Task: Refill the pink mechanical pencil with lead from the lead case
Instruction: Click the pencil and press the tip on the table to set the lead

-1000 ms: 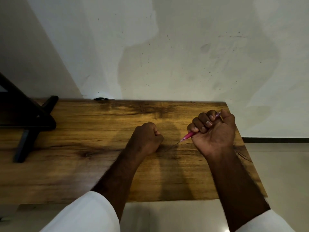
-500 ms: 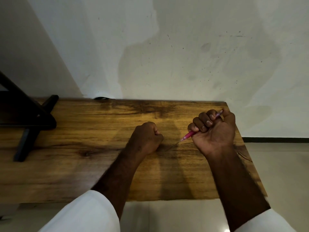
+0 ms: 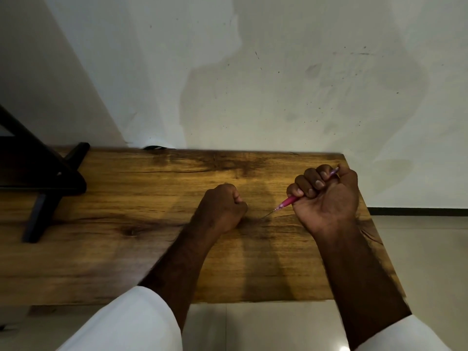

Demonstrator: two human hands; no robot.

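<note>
My right hand [image 3: 326, 198] is closed in a fist around the pink mechanical pencil [image 3: 287, 203], near the right end of the wooden table [image 3: 126, 249]. The pencil's tip points down-left, and a thin dark lead sticks out of it toward the tabletop. Its back end shows above my index finger, under my thumb. My left hand [image 3: 222, 207] rests on the table as a closed fist, a little left of the pencil tip. What it may hold is hidden. No lead case is visible.
A black stand [image 3: 43, 183] sits on the table's left end. A stained white wall [image 3: 253, 84] rises right behind the table. The table's right edge runs just beside my right hand, with pale floor tiles [image 3: 417, 262] beyond and below.
</note>
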